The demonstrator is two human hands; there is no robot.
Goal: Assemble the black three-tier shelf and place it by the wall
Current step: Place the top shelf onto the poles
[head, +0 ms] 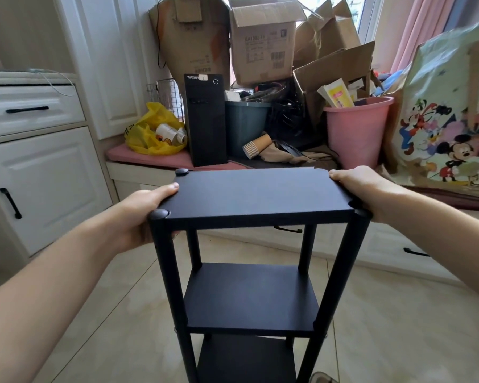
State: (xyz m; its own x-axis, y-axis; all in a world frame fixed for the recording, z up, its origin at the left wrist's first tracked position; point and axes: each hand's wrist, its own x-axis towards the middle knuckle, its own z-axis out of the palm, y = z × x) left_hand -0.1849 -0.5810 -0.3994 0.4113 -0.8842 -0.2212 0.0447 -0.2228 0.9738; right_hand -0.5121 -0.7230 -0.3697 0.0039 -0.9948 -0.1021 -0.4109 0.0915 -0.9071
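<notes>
Two hands, well apart, one on each short edge of the top board. Left hand (145,217): thumb laid on top, fingers curled under the left edge. Right hand (364,189): clamped over the right edge, fingertips at the far corner.

Item held between them: black three-tier shelf (253,196), three boards on four posts.
- Position: upright, long axis vertical, the top board's longer side running hand to hand. The feet are out of view, so whether it is lifted or resting cannot be told.
- Fittings: round caps (160,214) sit on both left posts; the right corners are unclear.
- Progress: assembly looks essentially complete, and placing it by the wall remains.

Beyond the hands: computer tower (205,120), pink bucket (354,134), cardboard boxes (260,42). Left of the left hand: white cabinet (39,175).
</notes>
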